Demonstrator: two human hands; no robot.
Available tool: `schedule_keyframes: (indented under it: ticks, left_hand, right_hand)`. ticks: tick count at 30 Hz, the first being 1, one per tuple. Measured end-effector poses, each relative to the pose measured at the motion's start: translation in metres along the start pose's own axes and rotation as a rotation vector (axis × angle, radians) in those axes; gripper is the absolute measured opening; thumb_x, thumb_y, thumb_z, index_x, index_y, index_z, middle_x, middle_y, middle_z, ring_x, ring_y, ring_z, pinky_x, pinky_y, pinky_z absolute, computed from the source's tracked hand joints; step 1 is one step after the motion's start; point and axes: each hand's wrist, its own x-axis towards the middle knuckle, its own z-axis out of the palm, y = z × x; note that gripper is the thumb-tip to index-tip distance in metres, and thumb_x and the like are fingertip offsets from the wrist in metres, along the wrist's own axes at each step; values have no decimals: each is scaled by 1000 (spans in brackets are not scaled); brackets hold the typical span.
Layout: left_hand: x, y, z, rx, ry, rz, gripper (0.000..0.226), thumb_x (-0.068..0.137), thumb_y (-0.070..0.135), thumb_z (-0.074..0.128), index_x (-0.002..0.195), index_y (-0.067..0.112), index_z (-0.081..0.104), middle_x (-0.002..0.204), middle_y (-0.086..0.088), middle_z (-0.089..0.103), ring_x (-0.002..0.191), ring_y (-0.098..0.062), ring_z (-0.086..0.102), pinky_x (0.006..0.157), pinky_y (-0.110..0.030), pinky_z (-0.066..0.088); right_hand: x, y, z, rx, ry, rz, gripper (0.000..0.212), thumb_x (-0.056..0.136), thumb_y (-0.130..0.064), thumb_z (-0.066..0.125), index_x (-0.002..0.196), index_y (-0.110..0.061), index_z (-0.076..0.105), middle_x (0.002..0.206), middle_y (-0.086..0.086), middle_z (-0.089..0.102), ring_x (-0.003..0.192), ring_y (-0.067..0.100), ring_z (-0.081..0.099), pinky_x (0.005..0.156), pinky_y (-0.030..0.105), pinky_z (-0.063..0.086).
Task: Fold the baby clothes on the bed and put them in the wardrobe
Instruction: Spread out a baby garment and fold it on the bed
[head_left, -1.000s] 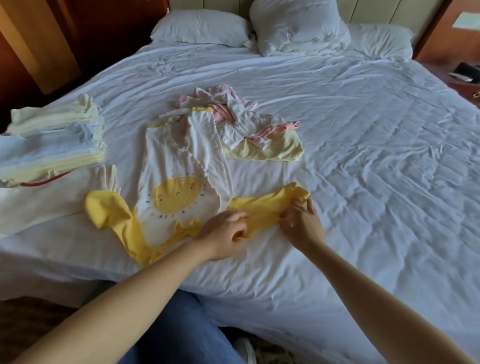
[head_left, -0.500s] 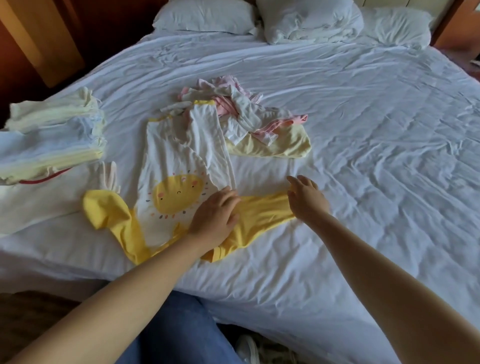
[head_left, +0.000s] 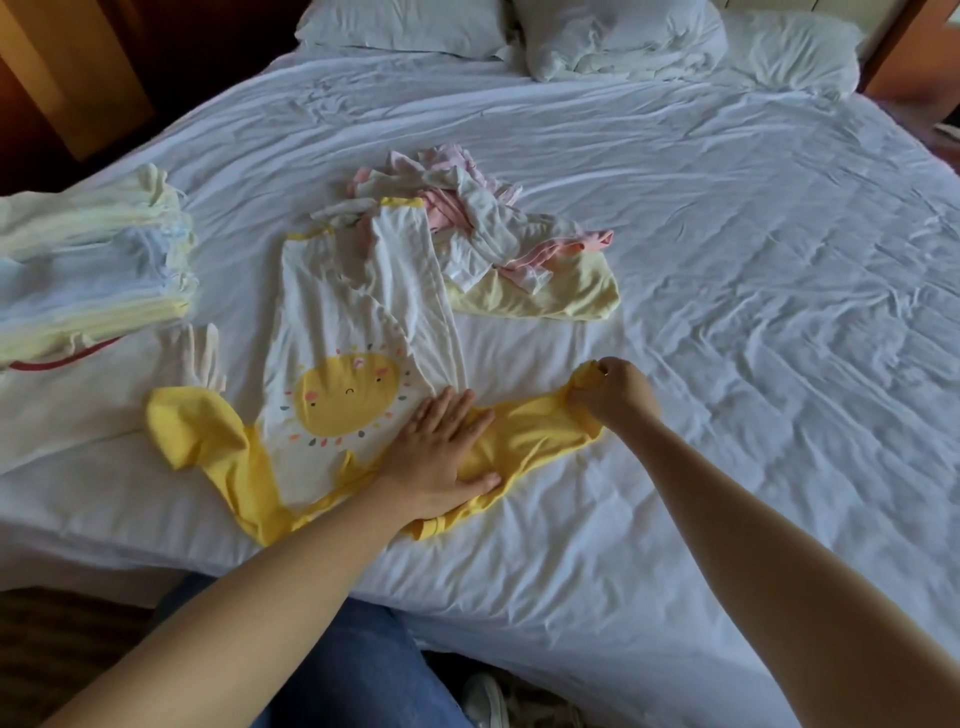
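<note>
Suit (head_left: 343, 332) lies flat, front up, on the near part of the bed (head_left: 727, 270), legs pointing far, yellow sleeves spread left and right. Left hand (head_left: 441, 457): flat, fingers straight, palm down on the root of the right sleeve (head_left: 535, 431). Judged an anchor, so the body does not drag and the crease falls at the hand. Right hand (head_left: 615, 395): fingers curled, pinching the cuff (head_left: 583, 378) and raising it off the sheet, likely to carry the sleeve across the chest. Left sleeve (head_left: 197, 426) not yet folded. Folded stack (head_left: 93, 270) sits at the left edge; loose heap (head_left: 509, 260) of pink, white and pale-yellow pieces lies beyond the suit, touching its legs. Judged: done and undone kept apart. Chest carries a sun print (head_left: 345, 392) with a face; no writing, brand or label legible. Wardrobe: cannot tell if in view.
</note>
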Motion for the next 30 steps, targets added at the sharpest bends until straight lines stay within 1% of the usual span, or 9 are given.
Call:
schedule_keyframes:
  ticks: [3, 6, 9, 12, 16, 19, 22, 27, 30]
  left_hand:
    - [2, 1, -8, -50, -52, -3, 92, 80, 81, 20, 155, 34, -3, 161, 2, -20, 147, -20, -24, 121, -42, -10]
    - [0, -2, -19, -226, -59, 23, 77, 93, 66, 40, 156, 31, 12, 163, 3, -11, 149, -17, -15, 122, -40, -5]
    - [-17, -11, -28, -763, 178, -52, 48, 100, 36, 49, 147, 28, 40, 159, 9, 24, 148, -8, 17, 119, -31, 21]
    - [-41, -33, -38, -1111, 429, -265, 29, 102, 18, 44, 126, 22, 61, 127, 9, 61, 124, -10, 54, 99, -19, 41]
    - [-65, -60, -52, -1548, 385, -483, 30, 107, 21, 33, 124, 7, 52, 100, -9, 67, 98, -27, 66, 81, -30, 53]
    - [-79, -70, -59, -1717, 287, -584, 36, 106, 39, 32, 123, 13, 49, 91, -9, 66, 80, -22, 66, 70, -30, 54]
    - [-87, -77, -56, -1520, 333, -577, 40, 98, 59, 37, 105, 24, 54, 91, -1, 61, 78, -9, 58, 65, -19, 47]
    - [-90, -88, -33, -1248, 369, -670, 55, 89, 32, 68, 136, 16, 44, 125, 1, 57, 87, -23, 68, 68, -33, 59]
    - [-95, -89, -26, -930, 368, -648, 56, 90, 33, 59, 142, 28, 36, 135, 1, 56, 89, -27, 69, 78, -40, 57]
  right_hand:
    - [-13, -26, -10, 354, -76, 24, 26, 70, -18, 82, 88, -14, 63, 88, 9, 68, 78, 22, 68, 68, 39, 61]
    - [-36, -61, -15, 537, -172, -1, 25, 73, -14, 82, 90, -14, 62, 87, 9, 67, 73, 18, 67, 60, 30, 59]
    - [-57, -94, -6, 602, -232, -44, 30, 74, -16, 82, 94, -17, 59, 89, 8, 66, 76, 18, 66, 64, 32, 59]
    - [-75, -120, 16, 608, -308, -68, 38, 75, -15, 81, 106, -15, 58, 85, 3, 62, 73, 14, 62, 63, 30, 57]
    - [-94, -147, 59, 555, -403, -83, 50, 73, -15, 82, 117, -10, 59, 92, 7, 68, 74, 16, 66, 62, 32, 59]
    - [-108, -157, 85, 514, -513, -110, 41, 75, -22, 82, 111, -13, 64, 92, 6, 70, 74, 16, 68, 62, 32, 59]
    - [-115, -158, 92, 488, -607, -150, 28, 86, -34, 71, 107, -15, 67, 84, 3, 71, 70, 16, 69, 61, 30, 56]
    - [-104, -124, 95, 161, -62, -381, 15, 91, -24, 58, 98, -24, 71, 93, -6, 72, 84, 12, 65, 69, 28, 50]
    - [-106, -91, 98, -11, -35, -534, 24, 92, -23, 56, 111, -28, 68, 115, -9, 67, 102, 12, 63, 82, 29, 50]
